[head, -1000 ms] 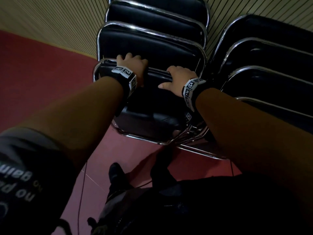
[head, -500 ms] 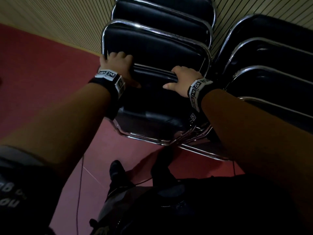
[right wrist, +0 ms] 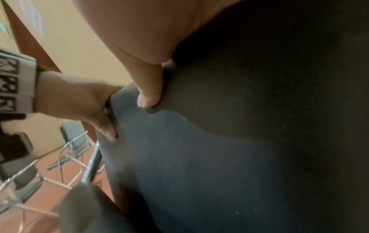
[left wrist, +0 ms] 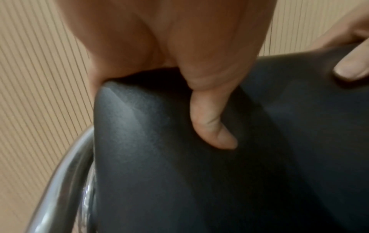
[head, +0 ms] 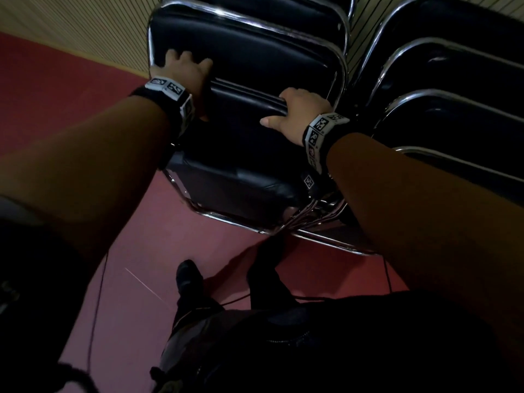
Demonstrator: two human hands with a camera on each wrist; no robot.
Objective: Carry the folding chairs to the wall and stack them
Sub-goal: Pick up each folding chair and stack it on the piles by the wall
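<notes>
The front chair (head: pixel 241 131) has been pushed further into the left stack (head: pixel 249 41) against the ribbed wall (head: pixel 71 26) over the last second, its back now closer under the chair behind it; the seating of this chair is judged nearly done. Its padded top edge is gripped by the left hand (head: pixel 184 72) and the right hand (head: pixel 295 109), fingers curled over the back and thumbs pressed on the near face. A second stack (head: pixel 453 80) is seen just beside on the right. From the right wrist view alone, more chairs (right wrist: pixel 73 138) are shown still standing on the red floor (head: pixel 56 89), so further carrying remains.
</notes>
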